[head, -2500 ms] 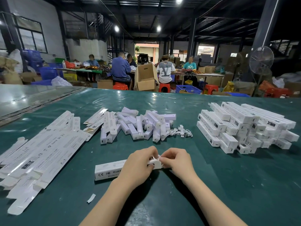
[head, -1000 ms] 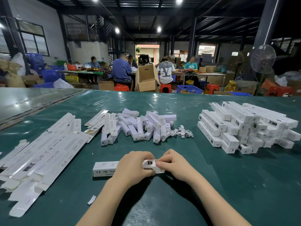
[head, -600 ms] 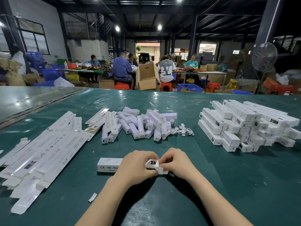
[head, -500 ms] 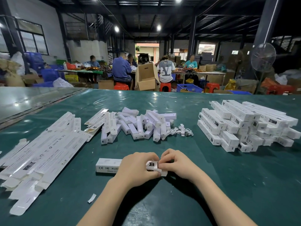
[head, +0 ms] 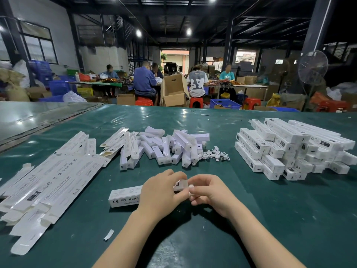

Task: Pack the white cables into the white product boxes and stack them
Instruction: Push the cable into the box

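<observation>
Warehouse benches with seated workers fill the background; up close, the green table (head: 289, 219) takes up most of my feed.

By my reading, the job is well under way but far from finished. On the right sits a tall stack of closed boxes (head: 289, 147), laid in crossed layers. On the left a spread of flat cartons (head: 48, 182) waits to be folded. At centre a loose pile of white bar units (head: 164, 146) lies unpacked, with a small tangle of white cables (head: 216, 154) at its right edge, so plenty remains.

One product box (head: 123, 197) lies on the table right in front of me, between the two hands. Its long axis runs left to right across my view. The printed CE and RoHS side faces me, the free end points left toward the flat cartons, and the worked end points right.

The left hand (head: 160, 194) is curled over the box's right half and holds it down. The right hand (head: 210, 192) has its fingertips bunched at the end flap, pinching it. I judge the flap is being tucked shut; I cannot tell whether a cable is inside.

A paper scrap (head: 108, 234) lies near my left forearm.
</observation>
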